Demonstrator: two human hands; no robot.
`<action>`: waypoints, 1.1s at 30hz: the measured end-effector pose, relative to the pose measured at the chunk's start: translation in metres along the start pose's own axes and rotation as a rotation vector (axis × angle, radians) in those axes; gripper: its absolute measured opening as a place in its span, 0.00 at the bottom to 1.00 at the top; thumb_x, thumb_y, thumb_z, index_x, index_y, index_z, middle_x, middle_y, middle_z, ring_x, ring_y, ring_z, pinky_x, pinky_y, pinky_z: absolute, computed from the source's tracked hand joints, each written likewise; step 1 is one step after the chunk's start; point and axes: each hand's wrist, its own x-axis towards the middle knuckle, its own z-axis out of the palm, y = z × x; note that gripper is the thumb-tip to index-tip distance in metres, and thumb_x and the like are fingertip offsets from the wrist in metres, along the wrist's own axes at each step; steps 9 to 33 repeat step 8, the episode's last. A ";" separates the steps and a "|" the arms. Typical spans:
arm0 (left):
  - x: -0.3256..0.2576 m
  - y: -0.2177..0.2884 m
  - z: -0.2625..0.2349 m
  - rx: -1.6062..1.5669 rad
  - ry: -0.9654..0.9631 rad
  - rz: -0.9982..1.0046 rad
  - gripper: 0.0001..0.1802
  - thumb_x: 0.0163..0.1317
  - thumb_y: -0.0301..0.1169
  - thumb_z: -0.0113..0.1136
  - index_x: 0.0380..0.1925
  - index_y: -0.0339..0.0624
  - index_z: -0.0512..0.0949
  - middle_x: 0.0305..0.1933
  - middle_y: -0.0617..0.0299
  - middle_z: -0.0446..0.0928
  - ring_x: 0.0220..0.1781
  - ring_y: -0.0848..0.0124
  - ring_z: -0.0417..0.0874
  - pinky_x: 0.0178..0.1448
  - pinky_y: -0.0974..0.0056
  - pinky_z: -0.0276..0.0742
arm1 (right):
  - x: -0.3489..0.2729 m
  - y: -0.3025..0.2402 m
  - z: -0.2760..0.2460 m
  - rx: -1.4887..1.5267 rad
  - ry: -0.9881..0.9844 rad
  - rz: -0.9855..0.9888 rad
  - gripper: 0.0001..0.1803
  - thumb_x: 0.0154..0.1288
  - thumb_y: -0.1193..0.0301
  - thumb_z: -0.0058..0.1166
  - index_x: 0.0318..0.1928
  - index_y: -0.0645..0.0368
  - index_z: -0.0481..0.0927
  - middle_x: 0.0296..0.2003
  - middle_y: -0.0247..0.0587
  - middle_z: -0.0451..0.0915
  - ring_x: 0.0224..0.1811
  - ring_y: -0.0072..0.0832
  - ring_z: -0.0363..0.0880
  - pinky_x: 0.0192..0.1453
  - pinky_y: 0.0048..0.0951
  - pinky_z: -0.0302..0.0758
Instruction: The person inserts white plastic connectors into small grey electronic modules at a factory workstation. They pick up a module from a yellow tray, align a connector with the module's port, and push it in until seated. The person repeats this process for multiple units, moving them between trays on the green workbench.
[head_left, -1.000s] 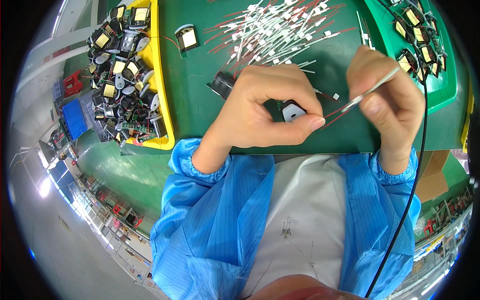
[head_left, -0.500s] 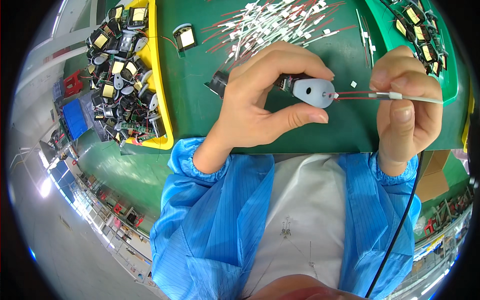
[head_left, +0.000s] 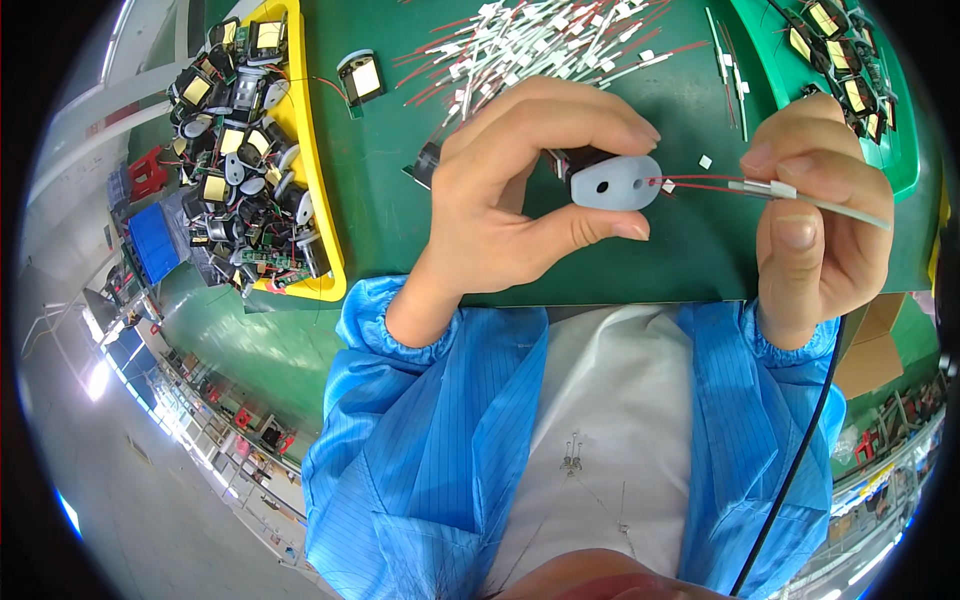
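Between the thumb and fingers of my left hand (head_left: 485,225) is a small electronic module with a light-grey oval end cap (head_left: 620,184). Two holes show in the cap, and its dark body is partly hidden in my curled fingers. A pair of thin red wires (head_left: 705,183) runs from the cap's right-hand hole toward my right hand (head_left: 825,205). There, thumb and fingers pinch the wire lead at its white-and-grey sleeved part (head_left: 768,188); a pale tail sticks out to the right. A black part (head_left: 427,165) shows just left of my left hand.
At left stands a yellow bin (head_left: 325,240) heaped with similar modules; one module (head_left: 360,77) lies beside it on the green table (head_left: 390,230). Many red-and-white wire leads (head_left: 530,50) are piled at the back. A green bin (head_left: 905,165) with more modules stands at right.
The module with its grey cap has shifted slightly left and turned a little in my left hand. My right hand has moved slightly right, and the lead's tail now slants downward.
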 end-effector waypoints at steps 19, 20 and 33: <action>-0.003 -0.001 0.003 -0.047 0.048 -0.030 0.29 0.44 0.30 0.74 0.45 0.34 0.71 0.46 0.46 0.74 0.46 0.60 0.80 0.46 0.63 0.79 | -0.001 -0.003 -0.003 -0.023 -0.061 -0.026 0.13 0.65 0.65 0.50 0.41 0.63 0.71 0.32 0.52 0.76 0.31 0.32 0.69 0.35 0.33 0.66; -0.003 -0.001 0.003 -0.047 0.048 -0.030 0.29 0.44 0.30 0.74 0.45 0.34 0.71 0.46 0.46 0.74 0.46 0.60 0.80 0.46 0.63 0.79 | -0.001 -0.003 -0.003 -0.023 -0.061 -0.026 0.13 0.65 0.65 0.50 0.41 0.63 0.71 0.32 0.52 0.76 0.31 0.32 0.69 0.35 0.33 0.66; -0.003 -0.001 0.003 -0.047 0.048 -0.030 0.29 0.44 0.30 0.74 0.45 0.34 0.71 0.46 0.46 0.74 0.46 0.60 0.80 0.46 0.63 0.79 | -0.001 -0.003 -0.003 -0.023 -0.061 -0.026 0.13 0.65 0.65 0.50 0.41 0.63 0.71 0.32 0.52 0.76 0.31 0.32 0.69 0.35 0.33 0.66</action>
